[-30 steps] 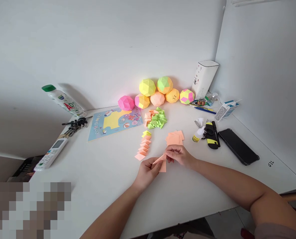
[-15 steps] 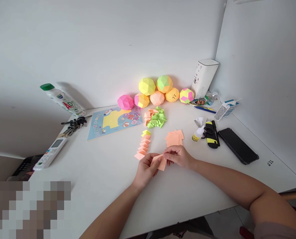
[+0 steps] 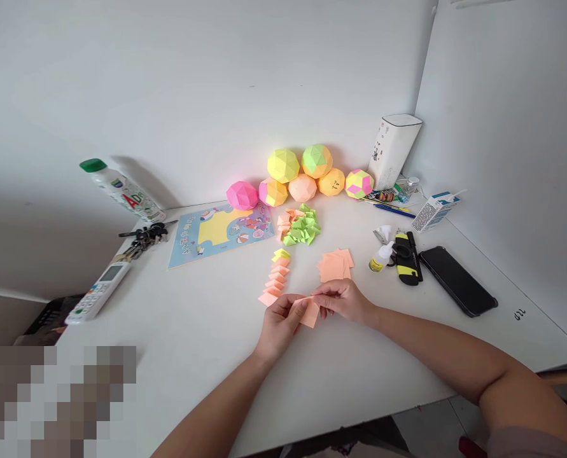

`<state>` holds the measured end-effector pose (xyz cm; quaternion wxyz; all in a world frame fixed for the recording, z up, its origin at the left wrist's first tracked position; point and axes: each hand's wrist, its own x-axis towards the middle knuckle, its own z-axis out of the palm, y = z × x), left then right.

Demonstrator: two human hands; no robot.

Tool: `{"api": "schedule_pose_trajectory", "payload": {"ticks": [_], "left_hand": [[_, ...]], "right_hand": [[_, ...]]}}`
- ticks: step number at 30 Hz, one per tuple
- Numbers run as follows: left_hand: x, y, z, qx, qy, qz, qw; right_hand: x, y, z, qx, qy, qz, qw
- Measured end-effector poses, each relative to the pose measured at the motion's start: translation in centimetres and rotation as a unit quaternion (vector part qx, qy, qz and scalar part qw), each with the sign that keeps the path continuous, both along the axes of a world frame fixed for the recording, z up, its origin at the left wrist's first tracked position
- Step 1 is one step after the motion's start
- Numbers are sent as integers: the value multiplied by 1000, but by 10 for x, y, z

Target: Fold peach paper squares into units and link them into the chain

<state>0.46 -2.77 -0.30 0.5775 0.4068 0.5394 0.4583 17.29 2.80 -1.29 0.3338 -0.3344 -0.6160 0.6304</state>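
Between my two hands is a small peach paper square (image 3: 308, 315), held just above the table. My left hand (image 3: 283, 321) pinches its left side, thumb on top. The fingers of my right hand (image 3: 340, 299) are closed on its upper right edge. Just beyond my right hand lies a loose stack of peach paper squares (image 3: 335, 264). A row of folded peach pieces (image 3: 276, 280), with yellow ones at its far end, runs beyond my left hand. Farther back sits a pile of folded green and peach pieces (image 3: 305, 228).
Several faceted paper balls (image 3: 283, 165) rest against the wall. To the right are a glue bottle (image 3: 381, 257), a yellow-black cutter (image 3: 407, 261), a black phone (image 3: 457, 280) and a drink carton (image 3: 436, 211). On the left lie a blue booklet (image 3: 182, 245), keys (image 3: 147, 236), a remote (image 3: 99, 292) and a bottle (image 3: 123, 191).
The whole view has shifted slightly. Both hands keep hold of the peach paper square in nearly the same place, with a little less of it showing beside my left thumb.
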Motion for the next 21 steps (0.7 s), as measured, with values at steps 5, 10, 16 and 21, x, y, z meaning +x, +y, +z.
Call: {"api": "schedule_pose_trajectory", "payload": {"ticks": [5, 10, 16, 21], "left_hand": [[-1, 0, -3, 2, -14, 4, 1000], [-2, 0, -4, 15, -34, 3, 999], [-2, 1, -1, 18, -57, 4, 998], [-3, -1, -4, 12, -52, 21, 998]], "right_hand": [[0, 0, 1, -11, 0, 6, 1000], [1, 1, 2, -23, 4, 11, 1000], [0, 2, 1, -32, 6, 10, 999], [1, 2, 1, -46, 12, 8, 999]]}}
